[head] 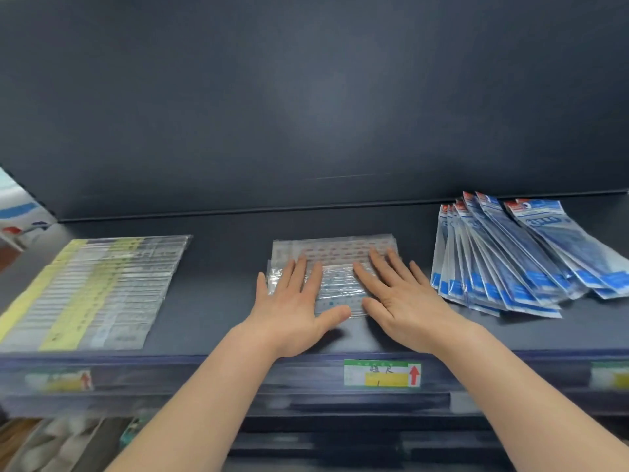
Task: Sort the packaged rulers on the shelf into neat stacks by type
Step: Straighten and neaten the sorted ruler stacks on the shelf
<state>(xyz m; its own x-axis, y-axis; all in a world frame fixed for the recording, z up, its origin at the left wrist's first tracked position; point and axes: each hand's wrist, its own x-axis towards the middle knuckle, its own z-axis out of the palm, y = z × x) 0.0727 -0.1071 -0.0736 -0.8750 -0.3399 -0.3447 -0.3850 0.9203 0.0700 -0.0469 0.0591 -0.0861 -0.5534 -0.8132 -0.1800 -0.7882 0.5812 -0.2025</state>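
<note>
Noted left hand (pixel 296 301) and right hand (pixel 401 298) spread flat, pressing clear ruler packets (pixel 340 253) at middle of shelf (pixel 221 301). Judged squaring this stack the step in hand; marked fanned blue ruler packets (pixel 510 264), far right, for gathering next.

Three groups of packaged rulers lie flat on the dark shelf (pixel 221 267), well apart from one another. On the left, clear-sleeved rulers with yellow cards (pixel 92 287) overlap in a long shingled row that runs from the back to the front edge, each one slightly shifted from the next. In the middle sits a small stack of clear packs with reddish and blue print (pixel 340 253), its layers a little offset. On the right, blue-and-clear packs (pixel 503 267) overlap in a loose, uneven fan, with their red-cornered tops toward the back wall.
</note>
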